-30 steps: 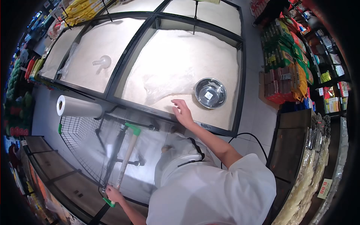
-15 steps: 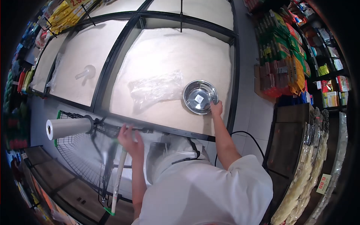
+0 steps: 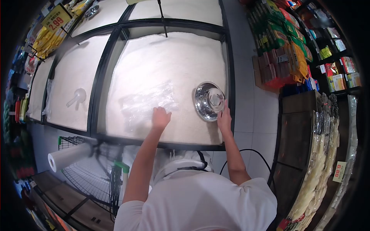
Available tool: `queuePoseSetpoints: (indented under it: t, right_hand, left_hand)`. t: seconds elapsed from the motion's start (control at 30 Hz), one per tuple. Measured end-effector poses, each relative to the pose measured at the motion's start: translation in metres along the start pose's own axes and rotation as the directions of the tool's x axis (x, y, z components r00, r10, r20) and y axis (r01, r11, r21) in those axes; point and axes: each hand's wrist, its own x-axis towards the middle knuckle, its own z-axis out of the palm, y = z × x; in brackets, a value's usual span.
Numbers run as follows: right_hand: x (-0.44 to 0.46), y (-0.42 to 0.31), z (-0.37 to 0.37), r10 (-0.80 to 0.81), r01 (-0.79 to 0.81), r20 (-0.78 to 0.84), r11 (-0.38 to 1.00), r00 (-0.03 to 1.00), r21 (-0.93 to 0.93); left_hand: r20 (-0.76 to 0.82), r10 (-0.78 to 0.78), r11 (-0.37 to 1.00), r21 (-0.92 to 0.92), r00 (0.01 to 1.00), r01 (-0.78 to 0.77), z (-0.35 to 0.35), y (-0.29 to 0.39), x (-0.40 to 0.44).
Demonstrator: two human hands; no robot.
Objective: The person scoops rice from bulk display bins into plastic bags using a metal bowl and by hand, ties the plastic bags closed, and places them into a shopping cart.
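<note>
My right hand [image 3: 224, 118] grips the rim of a shiny metal bowl [image 3: 201, 107], which is tilted above the right side of a bin of pale, fine grain [image 3: 173, 57] that looks like rice. A round shape shows in the bowl; I cannot tell whether it is the inside or the underside. A clear plastic bag [image 3: 148, 102] lies crumpled on the grain. At the bag's near right edge my left hand [image 3: 161, 117] has its fingers curled closed on the plastic.
Black bin frames [image 3: 101, 73] divide several grain bins. A clear scoop [image 3: 78, 96] lies in the left bin. Below left are a plastic bag roll [image 3: 67, 156] and a wire cart [image 3: 90, 177]. Packaged goods [image 3: 277, 46] and a dark shelf unit [image 3: 295, 127] stand right.
My left hand has moved from beside the cart handle, over the bin's front edge, to the plastic bag. The bowl has tilted in my right hand. The view has shifted slightly.
</note>
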Motion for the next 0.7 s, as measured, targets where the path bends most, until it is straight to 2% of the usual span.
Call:
queuePoseSetpoints:
  t: [0.03, 0.1, 0.2, 0.23, 0.3, 0.4, 0.5, 0.53, 0.6, 0.63, 0.7]
  right_hand:
    - [0.0, -0.009, -0.007, -0.019, 0.019, -0.013, 1.0, 1.0, -0.012]
    - [0.0, -0.013, 0.0, -0.053, 0.053, -0.004, 0.998, 0.999, -0.024]
    - [0.002, -0.011, 0.039, -0.096, 0.095, 0.056, 0.995, 0.994, 0.012]
    - [0.0, -0.017, 0.053, -0.053, 0.048, 0.083, 0.997, 0.995, 0.06]
    - [-0.004, -0.03, 0.078, -0.106, 0.103, 0.121, 0.994, 0.987, 0.025]
    - [-0.004, -0.04, 0.094, -0.141, 0.128, 0.132, 0.987, 0.981, 0.101]
    - [0.008, -0.01, 0.105, 0.071, -0.106, 0.242, 0.985, 0.968, 0.133]
    - [0.005, -0.045, 0.065, 0.297, -0.489, 0.468, 0.79, 0.833, 0.37]
    - [-0.003, -0.007, 0.101, 0.304, -0.562, 0.478, 0.541, 0.824, 0.625]
    - [-0.007, 0.007, 0.114, 0.305, -0.572, 0.485, 0.388, 0.82, 0.723]
    - [-0.018, 0.004, 0.105, 0.29, -0.567, 0.491, 0.333, 0.822, 0.753]
  left_hand:
    - [-0.016, -0.01, 1.0, 0.018, 1.0, 0.011, 0.0, -0.004, -0.002]
    - [-0.037, -0.134, 0.973, -0.193, 0.99, 0.124, -0.005, -0.007, -0.01]
    - [-0.04, -0.287, 0.845, -0.482, 0.957, 0.233, -0.012, -0.017, -0.017]
    - [-0.103, -0.3, 0.854, -0.471, 0.948, 0.219, -0.005, -0.021, -0.019]
    - [-0.229, -0.326, 0.872, -0.447, 0.917, 0.198, 0.005, -0.025, -0.023]
    - [-0.317, -0.311, 0.918, -0.344, 0.896, 0.197, 0.002, -0.02, -0.024]
    - [-0.31, -0.316, 0.91, -0.366, 0.897, 0.194, -0.001, -0.018, -0.022]
    - [-0.272, -0.346, 0.916, -0.306, 0.898, 0.26, -0.004, -0.015, -0.02]
    - [-0.198, -0.413, 0.907, -0.176, 0.889, 0.382, -0.008, -0.007, -0.02]
    - [-0.245, -0.398, 0.915, -0.178, 0.884, 0.362, -0.009, -0.004, -0.019]
    - [-0.333, -0.366, 0.93, -0.174, 0.869, 0.325, -0.011, 0.0, -0.021]
